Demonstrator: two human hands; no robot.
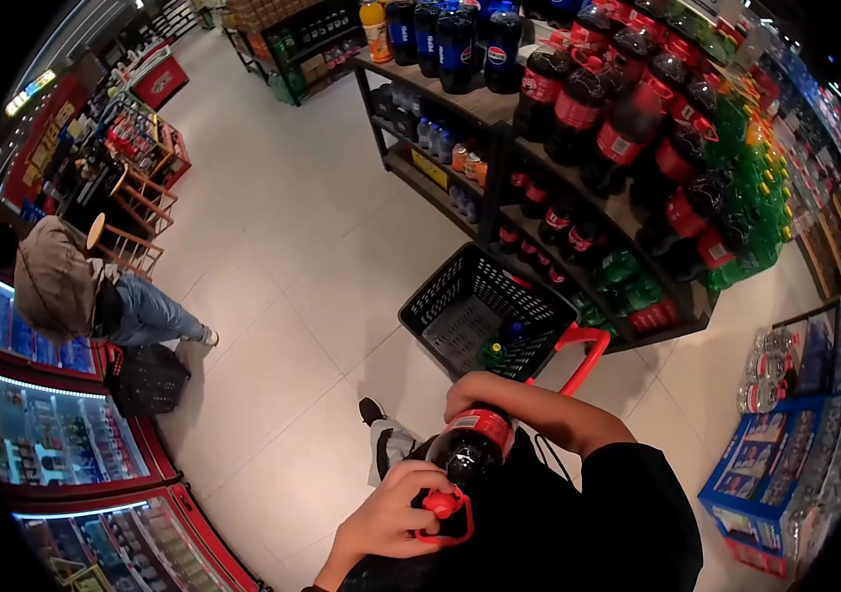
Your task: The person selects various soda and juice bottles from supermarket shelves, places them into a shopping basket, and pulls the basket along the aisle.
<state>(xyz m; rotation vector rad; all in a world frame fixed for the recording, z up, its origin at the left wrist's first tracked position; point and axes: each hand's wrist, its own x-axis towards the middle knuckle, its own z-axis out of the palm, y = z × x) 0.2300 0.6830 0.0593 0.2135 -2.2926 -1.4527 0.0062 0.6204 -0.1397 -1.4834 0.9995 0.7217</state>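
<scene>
A large cola bottle (471,446) with a red label, a red cap and a red carrying ring lies tilted against my black shirt. My left hand (396,515) is closed at its neck, fingers around the cap and ring. At the other end, my right hand (462,393) curls around the bottle's base; its fingertips are partly hidden. Just beyond my right forearm stands a black shopping basket (427,286) with a red handle (593,345). Inside it I see a green bottle (493,352) with a yellow cap and something blue beside it.
Wooden shelving (440,94) with cola and Pepsi bottles borders the basket. Lit drink fridges (55,424) line the left, where a person (95,291) stands with a dark basket (149,380). Water bottle packs (776,464) are stacked at right. Tiled floor (292,266) runs between.
</scene>
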